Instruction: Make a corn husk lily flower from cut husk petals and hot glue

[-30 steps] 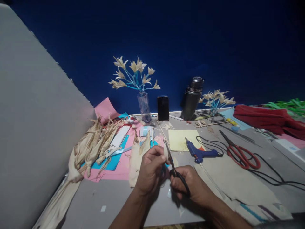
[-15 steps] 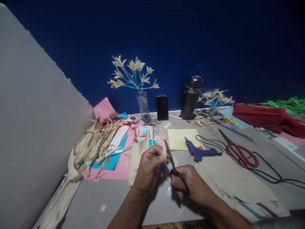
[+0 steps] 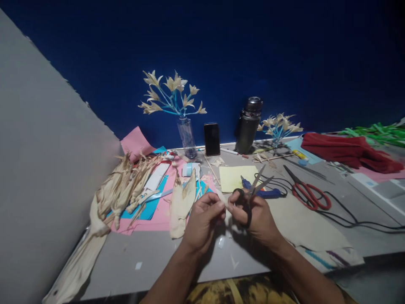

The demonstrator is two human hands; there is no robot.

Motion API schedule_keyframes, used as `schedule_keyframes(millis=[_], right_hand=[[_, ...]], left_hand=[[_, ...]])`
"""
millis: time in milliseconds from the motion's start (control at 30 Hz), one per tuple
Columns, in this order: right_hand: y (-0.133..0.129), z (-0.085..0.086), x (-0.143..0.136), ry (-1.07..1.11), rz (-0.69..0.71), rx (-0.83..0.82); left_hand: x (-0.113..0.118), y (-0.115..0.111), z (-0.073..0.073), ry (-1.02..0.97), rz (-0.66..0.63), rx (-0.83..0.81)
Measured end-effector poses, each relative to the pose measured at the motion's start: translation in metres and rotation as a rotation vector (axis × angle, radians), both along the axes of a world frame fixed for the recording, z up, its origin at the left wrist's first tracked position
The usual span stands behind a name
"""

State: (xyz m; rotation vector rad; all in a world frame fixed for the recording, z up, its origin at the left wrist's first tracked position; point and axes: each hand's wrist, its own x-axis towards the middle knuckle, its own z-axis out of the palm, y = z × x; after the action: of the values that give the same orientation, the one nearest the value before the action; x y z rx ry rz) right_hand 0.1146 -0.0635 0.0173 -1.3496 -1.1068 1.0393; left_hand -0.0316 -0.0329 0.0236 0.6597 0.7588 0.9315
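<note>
Between my fingertips is a small pale piece of corn husk (image 3: 222, 196). My left hand (image 3: 201, 220) pinches it from the left. The thumb and fingertips of my right hand (image 3: 260, 221) meet its other side. Black-handled scissors (image 3: 249, 198) hang on my right hand's fingers, blades spread and pointing up and away over the blue glue gun (image 3: 268, 193). Just left of my left hand lies a larger cut husk (image 3: 181, 207) on pink paper (image 3: 152, 224). My fingers hide part of the small piece.
Dried corn husks (image 3: 110, 198) pile up at left. Behind stand a bottle with husk flowers (image 3: 186, 137), a phone (image 3: 211, 139), a flask (image 3: 249, 126) and a second flower bunch (image 3: 280, 126). At right are red-handled scissors (image 3: 311, 196), black cord, and a red cloth (image 3: 348, 150).
The scissors have swung away from the husk piece, and their blades now stand apart. My right fingertips have come up to the piece beside my left. The view has shifted slightly.
</note>
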Motion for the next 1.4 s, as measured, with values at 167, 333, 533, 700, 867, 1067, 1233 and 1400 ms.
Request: schedule_keyframes(millis=[167,333,533,700,867,1067,1233,1400], right_hand=[[-0.004,0.003,0.001,0.122,0.081,-0.028],[-0.007,0.0,0.008,0.112,0.094,-0.057],[-0.021,-0.011,0.005,0.176,0.255,-0.065],[-0.027,-0.022,-0.008,0.134,0.348,-0.008],[-0.022,-0.027,-0.007,0.079,0.274,0.003],[-0.022,-0.034,-0.002,0.127,0.285,-0.106],[-0.024,-0.029,-0.003,0.127,0.3,-0.083],[-0.025,-0.03,-0.002,0.119,0.313,-0.094]], left_hand=[[-0.003,-0.004,0.006,0.004,-0.026,0.005],[-0.004,-0.006,0.012,0.067,-0.011,0.04],[0.005,-0.001,0.015,-0.088,0.181,-0.063],[0.018,0.001,0.018,-0.183,0.218,-0.177],[0.028,-0.001,0.021,-0.174,0.194,-0.137],[0.029,-0.003,0.013,0.016,0.24,0.12],[0.027,-0.002,0.011,0.159,0.311,0.278],[0.027,-0.002,0.012,0.092,0.286,0.202]])
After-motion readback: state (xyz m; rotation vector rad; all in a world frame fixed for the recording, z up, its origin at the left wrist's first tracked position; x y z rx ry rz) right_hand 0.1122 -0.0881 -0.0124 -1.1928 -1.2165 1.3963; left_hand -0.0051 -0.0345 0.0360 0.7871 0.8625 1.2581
